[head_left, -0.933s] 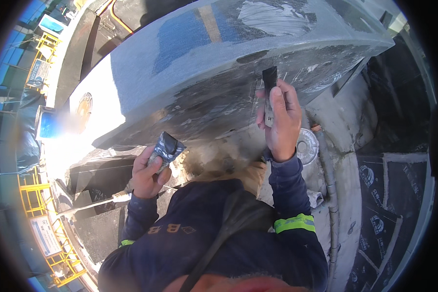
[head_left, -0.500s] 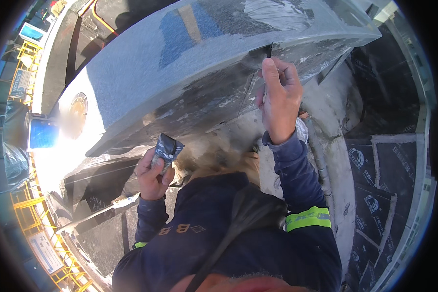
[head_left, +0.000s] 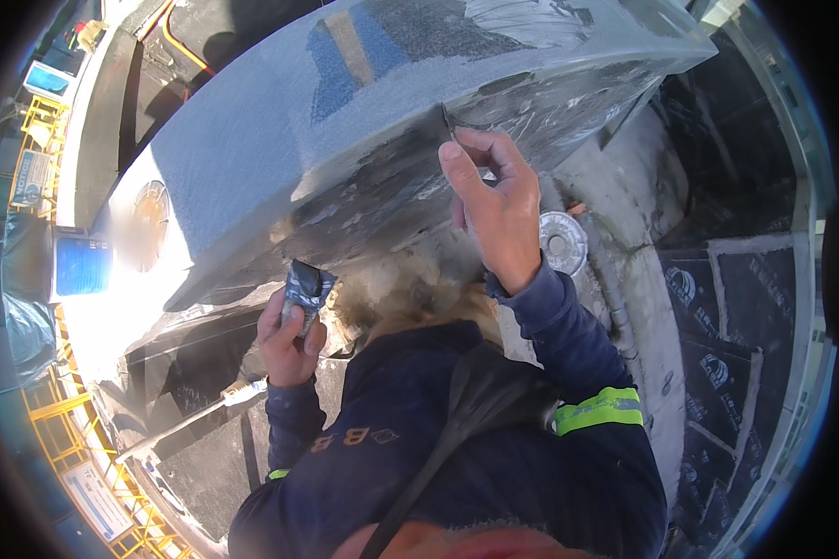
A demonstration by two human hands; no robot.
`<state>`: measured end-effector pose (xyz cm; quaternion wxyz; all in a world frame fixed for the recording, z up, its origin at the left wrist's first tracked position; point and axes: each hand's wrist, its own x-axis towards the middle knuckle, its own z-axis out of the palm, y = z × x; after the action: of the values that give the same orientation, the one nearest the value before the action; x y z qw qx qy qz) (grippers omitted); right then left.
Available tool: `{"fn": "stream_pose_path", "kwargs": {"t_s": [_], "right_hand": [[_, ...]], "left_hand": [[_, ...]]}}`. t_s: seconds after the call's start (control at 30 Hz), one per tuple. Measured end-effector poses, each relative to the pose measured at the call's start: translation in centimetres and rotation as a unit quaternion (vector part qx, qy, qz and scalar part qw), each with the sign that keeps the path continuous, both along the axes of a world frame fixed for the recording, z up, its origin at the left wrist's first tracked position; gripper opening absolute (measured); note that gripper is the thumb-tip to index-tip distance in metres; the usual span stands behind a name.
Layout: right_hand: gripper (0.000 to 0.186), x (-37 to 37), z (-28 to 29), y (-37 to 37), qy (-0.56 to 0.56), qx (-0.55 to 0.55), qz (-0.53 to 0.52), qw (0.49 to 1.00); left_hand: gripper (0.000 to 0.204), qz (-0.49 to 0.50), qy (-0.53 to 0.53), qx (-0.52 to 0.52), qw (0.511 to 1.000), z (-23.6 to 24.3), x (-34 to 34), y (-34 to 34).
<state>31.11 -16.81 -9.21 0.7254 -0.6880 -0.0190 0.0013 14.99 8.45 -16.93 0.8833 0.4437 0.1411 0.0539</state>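
Note:
My right hand is raised to the lower side of a large curved grey panel. Thumb and fingers pinch a thin dark scraper blade, seen nearly edge-on against the panel's smeared dark face; its handle is hidden. Lower and to the left, my left hand is closed round a small angular piece, dark on top with grey-white smears, whose kind I cannot make out. It is held apart from the panel.
A pale round fitting and a pipe lie beside my right forearm. Dark printed sheeting covers the right side. A long-handled tool rests at lower left. Yellow railings and a blue-white bucket stand farther left.
My right hand has moved left and slightly down along the panel with the scraper, its blade now turned edge-on. The left hand shifts slightly, still gripping its piece.

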Motion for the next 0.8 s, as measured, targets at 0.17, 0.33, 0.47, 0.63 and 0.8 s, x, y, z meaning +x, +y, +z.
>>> {"fn": "stream_pose_path", "kwargs": {"t_s": [0.17, 0.33, 0.47, 0.63, 0.8], "right_hand": [[0.042, -0.1, -2.4, -3.5, -0.03, 0.092, -0.023, 0.995], [0.041, 1.2, -4.8, -4.3, -0.111, 0.088, -0.093, 0.986], [0.04, 1.3, -3.7, -2.8, -0.064, 0.096, -0.092, 0.989], [0.039, 2.3, -0.7, -1.4, -0.029, 0.081, -0.098, 0.991], [0.038, 2.0, 1.2, 0.0, 0.006, 0.073, -0.114, 0.991]], "left_hand": [[0.033, -0.024, -0.005, 0.01, 1.0, 0.6, 1.2, -0.5], [0.034, -0.031, 0.01, 0.036, 0.999, 1.2, 2.0, -1.5], [0.035, -0.026, 0.036, 0.053, 0.998, 1.5, 2.2, -1.6], [0.035, -0.033, 0.017, 0.035, 0.999, 0.8, 2.3, -1.1], [0.034, -0.022, 0.03, 0.018, 0.999, -0.6, 2.1, -0.4]]}}
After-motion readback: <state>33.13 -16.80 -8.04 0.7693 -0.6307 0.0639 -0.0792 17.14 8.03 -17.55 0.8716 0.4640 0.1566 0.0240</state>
